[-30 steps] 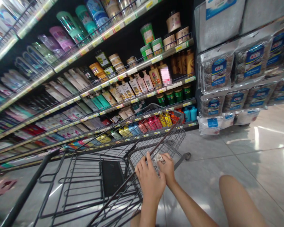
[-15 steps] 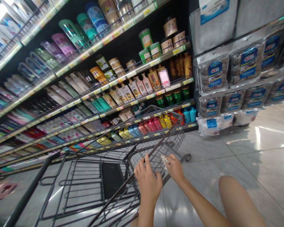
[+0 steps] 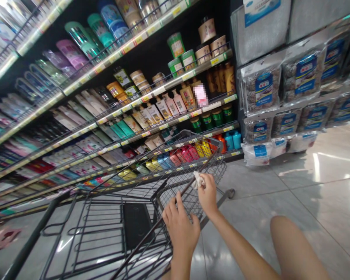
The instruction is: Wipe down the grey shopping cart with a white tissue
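A dark wire shopping cart (image 3: 137,223) stands before me, tilted across the view. My left hand (image 3: 182,223) is hooked over its near top rim, fingers on the far side and thumb on the near side. Pinched in my right hand (image 3: 207,194) is a crumpled whitish cloth or wipe (image 3: 198,180). This hand is closed and lies at the same rim, farther along than the left. The cloth touches or nearly touches the rim; its contact is partly hidden by the fingers.
Shelves (image 3: 151,93) of bottles and tubs run along the cart's far side. Packs of scouring pads (image 3: 262,89) hang at the right. Grey tiled floor (image 3: 259,198) and my bare knee (image 3: 291,245) are at the lower right. The cart's handle (image 3: 35,237) is at lower left.
My right hand has moved up and slightly left with the cloth, from inside the rim's near side to the rim itself. My left hand has stayed nearly in place.
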`<move>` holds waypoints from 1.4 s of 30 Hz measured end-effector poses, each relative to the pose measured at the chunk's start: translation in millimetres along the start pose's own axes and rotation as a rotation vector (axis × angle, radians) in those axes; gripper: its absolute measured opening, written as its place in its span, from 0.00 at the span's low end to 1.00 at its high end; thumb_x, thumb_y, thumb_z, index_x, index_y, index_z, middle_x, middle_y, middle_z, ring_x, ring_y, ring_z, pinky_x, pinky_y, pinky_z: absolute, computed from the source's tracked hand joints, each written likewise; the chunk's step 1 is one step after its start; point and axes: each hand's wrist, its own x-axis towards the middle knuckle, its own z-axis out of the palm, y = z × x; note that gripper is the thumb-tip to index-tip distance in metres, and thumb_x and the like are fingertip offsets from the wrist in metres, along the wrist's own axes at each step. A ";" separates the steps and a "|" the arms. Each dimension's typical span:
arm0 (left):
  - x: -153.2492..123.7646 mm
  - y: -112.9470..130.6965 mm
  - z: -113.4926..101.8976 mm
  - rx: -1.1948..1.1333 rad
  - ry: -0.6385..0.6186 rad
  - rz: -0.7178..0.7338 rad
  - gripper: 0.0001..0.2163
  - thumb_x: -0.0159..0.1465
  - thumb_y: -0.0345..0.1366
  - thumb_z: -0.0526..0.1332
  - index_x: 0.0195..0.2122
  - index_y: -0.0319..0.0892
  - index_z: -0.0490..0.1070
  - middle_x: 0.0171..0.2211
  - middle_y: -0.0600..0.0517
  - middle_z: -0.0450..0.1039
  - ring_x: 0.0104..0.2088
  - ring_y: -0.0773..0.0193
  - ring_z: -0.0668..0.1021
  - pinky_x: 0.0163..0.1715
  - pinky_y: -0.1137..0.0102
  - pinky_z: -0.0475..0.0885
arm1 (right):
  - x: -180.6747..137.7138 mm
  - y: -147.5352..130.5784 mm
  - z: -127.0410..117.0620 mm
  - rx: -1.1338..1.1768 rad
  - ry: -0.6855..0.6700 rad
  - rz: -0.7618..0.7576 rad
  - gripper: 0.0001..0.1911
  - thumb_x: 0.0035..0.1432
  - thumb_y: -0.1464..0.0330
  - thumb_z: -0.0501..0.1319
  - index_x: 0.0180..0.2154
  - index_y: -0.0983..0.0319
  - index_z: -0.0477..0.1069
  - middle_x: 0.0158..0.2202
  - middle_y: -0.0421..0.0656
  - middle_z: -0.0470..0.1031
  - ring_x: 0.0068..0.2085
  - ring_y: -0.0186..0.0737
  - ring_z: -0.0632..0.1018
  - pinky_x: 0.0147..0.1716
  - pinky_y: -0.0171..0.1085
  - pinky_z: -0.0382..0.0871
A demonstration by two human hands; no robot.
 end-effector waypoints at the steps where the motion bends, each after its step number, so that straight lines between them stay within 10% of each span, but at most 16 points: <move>1: -0.3 0.0 -0.1 0.001 0.001 0.001 0.30 0.53 0.30 0.56 0.59 0.33 0.56 0.49 0.39 0.62 0.50 0.49 0.65 0.52 0.53 0.60 | -4.7 0.0 2.2 0.017 -0.011 -0.021 0.15 0.55 0.75 0.50 0.45 0.61 0.65 0.41 0.47 0.66 0.44 0.43 0.71 0.44 0.43 0.68; 9: -2.0 2.5 -1.7 -0.029 0.003 -0.031 0.30 0.53 0.30 0.56 0.59 0.34 0.56 0.49 0.40 0.62 0.50 0.49 0.64 0.52 0.53 0.59 | -40.0 15.9 -2.0 0.014 -0.262 -0.099 0.31 0.61 0.75 0.45 0.64 0.59 0.42 0.64 0.52 0.47 0.65 0.46 0.53 0.60 0.53 0.55; 19: -4.0 3.3 1.2 -0.040 0.034 -0.039 0.31 0.52 0.30 0.57 0.59 0.34 0.56 0.49 0.40 0.62 0.50 0.49 0.64 0.52 0.52 0.58 | -11.7 19.8 -14.4 0.009 -0.192 -0.133 0.12 0.58 0.74 0.53 0.44 0.60 0.67 0.45 0.48 0.71 0.47 0.42 0.73 0.45 0.40 0.70; 42: -5.1 0.2 1.0 -0.053 0.036 -0.042 0.31 0.52 0.30 0.57 0.59 0.35 0.57 0.49 0.41 0.63 0.49 0.51 0.64 0.53 0.55 0.58 | 1.5 18.0 -33.8 -0.377 -0.357 -0.092 0.13 0.48 0.80 0.48 0.31 0.59 0.64 0.33 0.41 0.66 0.32 0.37 0.70 0.29 0.33 0.61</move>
